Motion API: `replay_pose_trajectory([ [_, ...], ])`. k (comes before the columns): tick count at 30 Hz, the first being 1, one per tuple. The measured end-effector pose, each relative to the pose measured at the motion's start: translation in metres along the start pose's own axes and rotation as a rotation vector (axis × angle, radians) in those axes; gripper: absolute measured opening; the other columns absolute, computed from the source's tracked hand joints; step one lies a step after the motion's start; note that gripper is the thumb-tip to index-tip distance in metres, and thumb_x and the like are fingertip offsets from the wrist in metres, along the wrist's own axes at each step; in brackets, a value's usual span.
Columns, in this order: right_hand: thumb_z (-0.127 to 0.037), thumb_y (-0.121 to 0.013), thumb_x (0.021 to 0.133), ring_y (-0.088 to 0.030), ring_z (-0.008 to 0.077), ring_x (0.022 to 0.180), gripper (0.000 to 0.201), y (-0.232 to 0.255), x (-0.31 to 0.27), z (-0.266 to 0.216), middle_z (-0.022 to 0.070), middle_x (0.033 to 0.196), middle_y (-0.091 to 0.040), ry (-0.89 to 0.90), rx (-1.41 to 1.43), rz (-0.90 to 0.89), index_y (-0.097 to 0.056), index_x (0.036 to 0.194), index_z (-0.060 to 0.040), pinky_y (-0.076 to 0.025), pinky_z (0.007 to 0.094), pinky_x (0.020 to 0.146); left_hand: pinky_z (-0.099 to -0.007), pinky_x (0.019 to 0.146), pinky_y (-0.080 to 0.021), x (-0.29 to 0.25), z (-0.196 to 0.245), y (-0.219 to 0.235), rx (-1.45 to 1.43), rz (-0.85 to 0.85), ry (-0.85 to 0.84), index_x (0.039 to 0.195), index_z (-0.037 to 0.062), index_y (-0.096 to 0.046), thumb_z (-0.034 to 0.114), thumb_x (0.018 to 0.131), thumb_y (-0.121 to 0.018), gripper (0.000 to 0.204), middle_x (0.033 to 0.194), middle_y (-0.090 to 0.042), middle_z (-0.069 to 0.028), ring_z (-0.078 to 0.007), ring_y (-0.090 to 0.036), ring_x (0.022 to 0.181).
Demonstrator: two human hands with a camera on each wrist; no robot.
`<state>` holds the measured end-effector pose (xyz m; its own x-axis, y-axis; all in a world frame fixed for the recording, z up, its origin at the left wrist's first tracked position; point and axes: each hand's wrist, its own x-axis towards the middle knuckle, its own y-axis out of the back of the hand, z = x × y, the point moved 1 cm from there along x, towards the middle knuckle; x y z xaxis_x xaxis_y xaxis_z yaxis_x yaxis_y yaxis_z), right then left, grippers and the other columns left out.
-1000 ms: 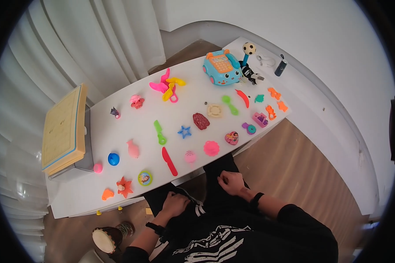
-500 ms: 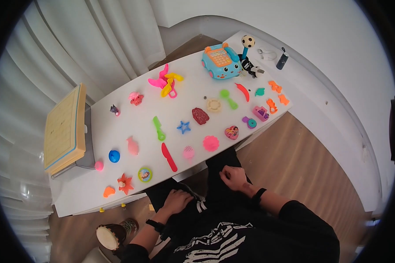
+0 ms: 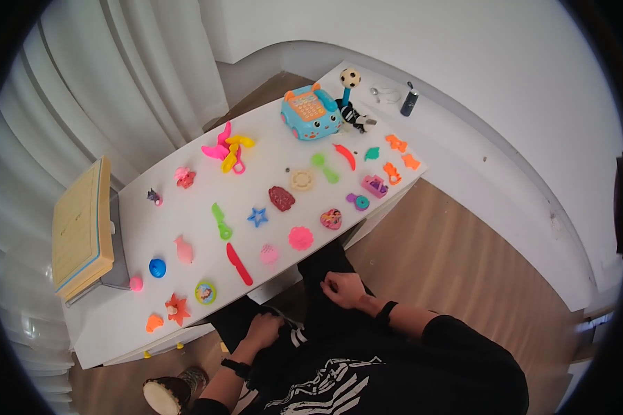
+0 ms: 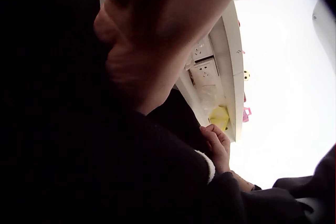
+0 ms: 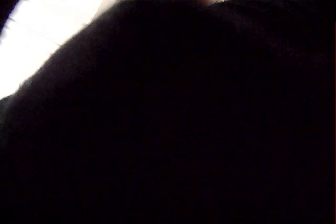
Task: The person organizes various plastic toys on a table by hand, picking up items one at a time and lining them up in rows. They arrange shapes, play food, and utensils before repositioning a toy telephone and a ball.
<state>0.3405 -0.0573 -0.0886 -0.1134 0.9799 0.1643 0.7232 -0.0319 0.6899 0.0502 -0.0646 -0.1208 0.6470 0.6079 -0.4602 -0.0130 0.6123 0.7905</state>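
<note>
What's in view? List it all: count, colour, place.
Table: one, white, centre.
Case: one, cream, table's left end.
Toy phone: one, blue-orange, far side.
Ball: one, black-white, beside phone.
Knife: one, red, near edge.
Star: one, blue, mid-table.
Other small toys: many, mixed colours, across table.
Cylinder: one, dark, far right.
Drum: one, brown-cream, floor left.
Curtain: one, white, upper left.
Floor: one, brown, right.
Shirt: one, black, worn.
Trousers: one pair, black, worn.
Wristbands: two, black, wrists.
Left grip: one, bare, on trousers.
Right grip: one, bare, on trousers.
</note>
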Motion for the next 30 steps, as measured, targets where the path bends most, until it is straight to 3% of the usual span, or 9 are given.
replay_pose_trajectory([
  [7,-0.027,-0.069,0.093,-0.067,0.0306,0.064,0.023,0.002,-0.001,0.000,0.0083,0.069,-0.065,-0.048,-0.006,-0.071,-0.061,0.081,-0.0093,-0.050,0.0425,0.058,-0.0463,0.096,-0.047,-0.011,-0.012,0.010,-0.205,0.111,0.066,0.105,0.0093,-0.074,0.019,0.092,-0.066,0.018,0.107,-0.074,-0.0130,-0.0296,-0.067,0.108],
  [13,-0.030,-0.069,0.094,-0.067,0.0304,0.065,0.025,0.010,0.000,-0.005,0.0081,0.069,-0.065,0.026,-0.021,-0.090,-0.063,0.082,-0.0097,-0.051,0.0427,0.059,-0.0468,0.112,-0.033,-0.056,-0.041,0.013,-0.226,0.650,0.136,0.102,0.0117,-0.073,0.024,0.091,-0.070,0.016,0.119,-0.071,-0.0047,-0.0247,-0.062,0.122],
  [15,-0.032,-0.071,0.094,-0.066,0.0281,0.060,0.026,0.023,0.003,-0.008,0.0062,0.065,-0.064,0.062,-0.052,-0.330,-0.064,0.081,-0.0104,-0.049,0.0409,0.055,-0.0474,0.113,-0.032,-0.061,-0.040,0.007,-0.228,0.714,0.160,0.103,0.0120,-0.073,0.022,0.091,-0.069,0.016,0.122,-0.071,-0.0049,-0.0257,-0.060,0.126],
  [20,-0.031,-0.075,0.093,-0.058,0.0234,0.049,0.026,0.097,0.053,-0.065,0.0023,0.058,-0.058,0.308,0.009,-0.124,-0.065,0.078,-0.0117,-0.045,0.0373,0.047,-0.0478,0.118,-0.028,-0.060,-0.035,0.000,-0.279,0.789,0.229,0.103,0.0113,-0.072,0.017,0.090,-0.067,0.015,0.128,-0.070,-0.0065,-0.0286,-0.056,0.135],
  [21,-0.029,-0.076,0.092,-0.061,0.0225,0.053,0.023,0.116,0.073,-0.072,0.0044,0.064,-0.062,0.238,-0.023,-0.102,-0.066,0.084,-0.0101,-0.046,0.0358,0.050,-0.0476,0.117,-0.029,-0.057,-0.035,0.001,-0.289,0.812,0.238,0.102,0.0113,-0.072,0.016,0.090,-0.067,0.014,0.125,-0.071,-0.0064,-0.0286,-0.057,0.133],
  [22,-0.028,-0.077,0.091,-0.064,0.0204,0.061,0.021,0.130,0.097,-0.081,0.0068,0.074,-0.065,0.198,0.050,0.095,-0.069,0.092,-0.0093,-0.050,0.0334,0.055,-0.0473,0.116,-0.030,-0.055,-0.035,0.002,-0.296,0.836,0.246,0.101,0.0114,-0.073,0.016,0.090,-0.067,0.014,0.123,-0.072,-0.0062,-0.0285,-0.058,0.132],
  [24,-0.032,-0.077,0.091,-0.068,0.0210,0.078,0.043,0.169,0.157,-0.087,0.0077,0.086,-0.068,0.066,0.153,0.215,-0.063,0.121,-0.0045,-0.056,0.0336,0.070,-0.0473,0.113,-0.031,-0.050,-0.035,0.002,-0.303,0.852,0.250,0.099,0.0119,-0.073,0.015,0.089,-0.067,0.013,0.120,-0.073,-0.0054,-0.0278,-0.059,0.130],
  [28,-0.043,-0.079,0.087,-0.066,0.0293,0.105,0.065,0.200,0.268,-0.062,0.0179,0.115,-0.065,0.065,-0.005,0.335,-0.056,0.131,-0.0002,-0.055,0.0411,0.091,-0.0465,0.109,-0.033,-0.044,-0.033,0.008,-0.293,0.874,0.275,0.097,0.0134,-0.074,0.015,0.087,-0.068,0.012,0.116,-0.074,-0.0031,-0.0268,-0.061,0.125],
  [30,-0.052,-0.079,0.083,-0.058,0.0325,0.126,0.080,0.199,0.305,-0.056,0.0220,0.133,-0.059,-0.083,-0.323,0.357,-0.052,0.139,-0.0006,-0.050,0.0409,0.102,-0.0460,0.110,-0.033,-0.044,-0.031,0.011,-0.286,0.898,0.275,0.096,0.0140,-0.074,0.017,0.086,-0.069,0.012,0.115,-0.074,-0.0022,-0.0265,-0.062,0.124],
])
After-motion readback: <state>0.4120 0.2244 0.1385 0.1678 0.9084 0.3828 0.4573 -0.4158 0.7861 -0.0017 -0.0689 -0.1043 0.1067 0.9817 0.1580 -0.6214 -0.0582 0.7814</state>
